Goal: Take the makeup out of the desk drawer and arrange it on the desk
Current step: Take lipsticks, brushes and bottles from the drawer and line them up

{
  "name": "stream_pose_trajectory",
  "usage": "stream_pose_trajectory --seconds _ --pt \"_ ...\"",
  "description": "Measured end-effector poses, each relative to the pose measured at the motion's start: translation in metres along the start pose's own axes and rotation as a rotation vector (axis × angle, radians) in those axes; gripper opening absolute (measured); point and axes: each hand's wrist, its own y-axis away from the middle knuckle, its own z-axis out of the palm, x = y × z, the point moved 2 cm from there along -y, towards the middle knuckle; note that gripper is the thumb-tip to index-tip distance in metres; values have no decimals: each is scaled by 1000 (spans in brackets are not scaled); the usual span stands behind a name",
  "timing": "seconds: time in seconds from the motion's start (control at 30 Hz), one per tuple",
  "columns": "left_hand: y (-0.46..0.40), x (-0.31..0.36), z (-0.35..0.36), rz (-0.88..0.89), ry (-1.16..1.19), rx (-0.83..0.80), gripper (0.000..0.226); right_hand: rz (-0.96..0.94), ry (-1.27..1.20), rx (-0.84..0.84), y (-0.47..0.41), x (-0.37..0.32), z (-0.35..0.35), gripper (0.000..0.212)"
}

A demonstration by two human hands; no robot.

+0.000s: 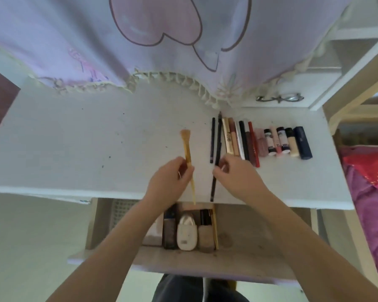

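My left hand (172, 173) pinches the gold brush (188, 156), my right hand (234, 173) the black pencil (216, 162); I lay both parallel, just left of the makeup row (260, 140) on the bench (74, 138).

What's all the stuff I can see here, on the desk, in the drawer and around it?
Desk: one, white, speckled with dark marks.
Row of makeup: about a dozen pencils, tubes and small bottles, mixed black, gold, red, pink, cream and navy, side by side on the desk's right part.
Gold brush: one, in the left grip, bristles pointing away.
Black pencil: one long one, in the right grip, at the row's left end.
Drawer: one, open below the desk edge.
Items in drawer: several, white, beige and dark, packed together.
Glasses: one pair, on the ledge behind.
Curtain: one, lilac with fringe, hanging above.
Bedding: pink-red, far right.
Left hand: holding the brush.
Right hand: pinching the pencil.
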Motion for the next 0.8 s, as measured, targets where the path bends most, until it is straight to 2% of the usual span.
stream_pose_trajectory --seconds 0.07,0.2,0.33,0.4,0.47,0.57,0.67,0.73,0.8 --pt "-39 2 -12 -34 -121 34 23 8 110 21 -37 -25 -3 21" --pt "-91 7 -12 -101 -277 -31 27 52 303 69 -89 -44 1 30" --pt "-108 10 -1 -67 -428 -113 35 89 483 126 -106 -37 5 17" --pt "-104 9 4 -43 -432 -132 36 99 503 152 -103 -32 3 19" --pt "-90 7 3 11 -389 -81 33 64 465 206 -86 -28 -2 23" --pt "-42 -1 4 129 -180 -41 27 -77 286 257 -32 -14 -6 19" --pt "29 -16 29 141 55 -235 23 -72 272 36 37 21 28 15" --pt "61 -29 63 94 48 -357 13 13 335 -131 62 58 67 19" --pt "71 -37 99 23 -41 -408 18 117 311 -207 64 90 101 24"
